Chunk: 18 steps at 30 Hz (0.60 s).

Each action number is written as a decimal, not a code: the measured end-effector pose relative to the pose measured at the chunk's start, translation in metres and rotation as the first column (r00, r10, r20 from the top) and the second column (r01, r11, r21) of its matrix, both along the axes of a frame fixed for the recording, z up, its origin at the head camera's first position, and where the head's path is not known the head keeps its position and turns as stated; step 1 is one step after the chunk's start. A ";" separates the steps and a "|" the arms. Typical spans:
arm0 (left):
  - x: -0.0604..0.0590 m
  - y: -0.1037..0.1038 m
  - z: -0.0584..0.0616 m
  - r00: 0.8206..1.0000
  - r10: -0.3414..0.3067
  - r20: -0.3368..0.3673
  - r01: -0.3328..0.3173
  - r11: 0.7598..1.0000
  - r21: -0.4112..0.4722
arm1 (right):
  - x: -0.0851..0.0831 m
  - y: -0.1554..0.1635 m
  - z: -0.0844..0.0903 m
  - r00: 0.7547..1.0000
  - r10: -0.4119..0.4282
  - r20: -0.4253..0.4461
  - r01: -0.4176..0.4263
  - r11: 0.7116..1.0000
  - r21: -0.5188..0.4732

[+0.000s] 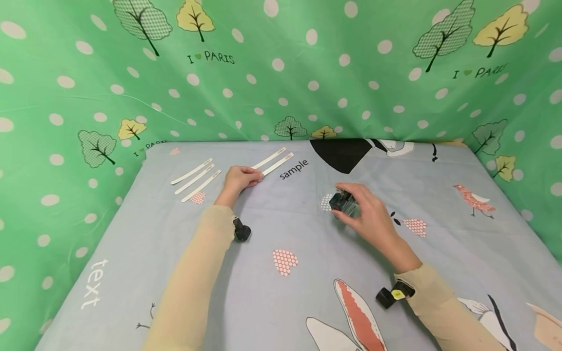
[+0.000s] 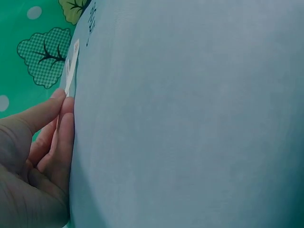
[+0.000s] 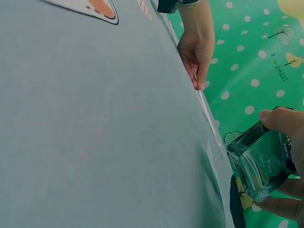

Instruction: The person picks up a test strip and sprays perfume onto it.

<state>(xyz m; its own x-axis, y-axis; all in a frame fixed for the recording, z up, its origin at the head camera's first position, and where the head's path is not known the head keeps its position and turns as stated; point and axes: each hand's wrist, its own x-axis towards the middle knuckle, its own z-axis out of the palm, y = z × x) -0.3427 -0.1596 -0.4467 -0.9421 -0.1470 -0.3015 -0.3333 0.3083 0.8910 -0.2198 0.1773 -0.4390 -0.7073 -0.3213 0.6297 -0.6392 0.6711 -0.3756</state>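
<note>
Head view: The left hand rests on the grey printed cloth covering the counter, its fingers pinching the near end of one of two white paper strips that lie side by side near the word "sample". Three more paper strips lie well apart to the left. The right hand grips a small clear glass bottle with a black cap, held low over the cloth to the right of the pinched strip.

Left wrist view: Thumb and forefinger are closed on the strip end, which lies flat against the cloth. For a clean lift, pinch only the one strip and keep its neighbour undisturbed.

Right wrist view: The fingers are curled round the bottle, which is tilted with its printed label facing the camera. The left hand shows farther along the cloth. Judged best practice: hold the bottle steady and keep it apart from the strip until the strip is raised clear of the cloth.
</note>
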 end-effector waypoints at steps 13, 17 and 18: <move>0.001 -0.003 0.003 1.000 -0.009 0.030 0.005 0.991 0.132 | 0.002 -0.001 0.001 1.000 0.010 0.007 -0.010 1.000 -0.006; 0.004 -0.006 0.008 0.999 -0.006 0.048 -0.002 0.985 0.170 | 0.001 -0.002 -0.001 1.000 0.017 0.004 -0.017 1.000 -0.005; 0.005 -0.007 0.009 0.999 -0.008 0.051 -0.001 0.985 0.170 | 0.002 -0.002 0.000 1.000 0.018 0.004 -0.018 1.000 -0.006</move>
